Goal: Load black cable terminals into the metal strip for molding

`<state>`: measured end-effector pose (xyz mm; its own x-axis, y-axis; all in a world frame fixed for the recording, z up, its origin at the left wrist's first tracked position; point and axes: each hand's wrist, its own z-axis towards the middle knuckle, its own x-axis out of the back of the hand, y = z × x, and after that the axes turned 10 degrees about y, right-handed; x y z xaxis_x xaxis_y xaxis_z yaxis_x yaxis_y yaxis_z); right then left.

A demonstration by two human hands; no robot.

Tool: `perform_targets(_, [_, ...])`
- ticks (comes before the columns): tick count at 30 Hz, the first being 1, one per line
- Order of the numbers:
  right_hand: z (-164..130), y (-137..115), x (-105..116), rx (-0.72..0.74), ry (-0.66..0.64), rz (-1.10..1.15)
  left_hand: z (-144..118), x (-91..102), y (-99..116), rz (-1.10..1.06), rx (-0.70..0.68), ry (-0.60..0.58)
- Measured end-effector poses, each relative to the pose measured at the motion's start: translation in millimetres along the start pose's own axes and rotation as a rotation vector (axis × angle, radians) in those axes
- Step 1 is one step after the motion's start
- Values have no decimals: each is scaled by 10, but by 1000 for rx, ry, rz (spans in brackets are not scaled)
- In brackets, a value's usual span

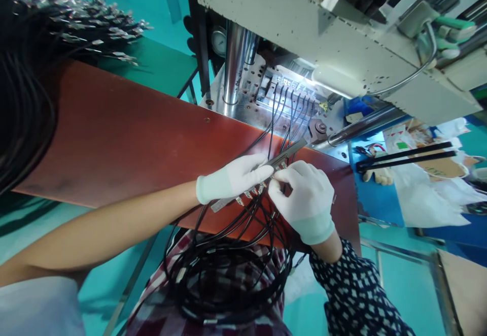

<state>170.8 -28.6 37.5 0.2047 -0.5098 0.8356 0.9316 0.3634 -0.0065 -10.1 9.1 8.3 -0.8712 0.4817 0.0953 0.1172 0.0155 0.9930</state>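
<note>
Press machine [342,36] stands beyond the red-brown bench [114,133]. Black cables [228,270] coil below the bench edge and run across it to the machine's fixture. On the bench, the gloved left hand [232,178] pins a metal strip [262,171]; the right hand [304,199] pinches a cable terminal beside it.

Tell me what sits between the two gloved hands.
In the head view, a thin metal bar carrying black cables runs between the left hand and right hand; both touch it.
</note>
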Motion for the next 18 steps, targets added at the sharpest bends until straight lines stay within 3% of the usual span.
perform_targets(10, [-66,-87,134,66,-40,-10,17,-12,55,-21,-51,31])
perform_targets(18, [-70,-159,-66,85,23,5,25,-24,-2,-20,-82,52])
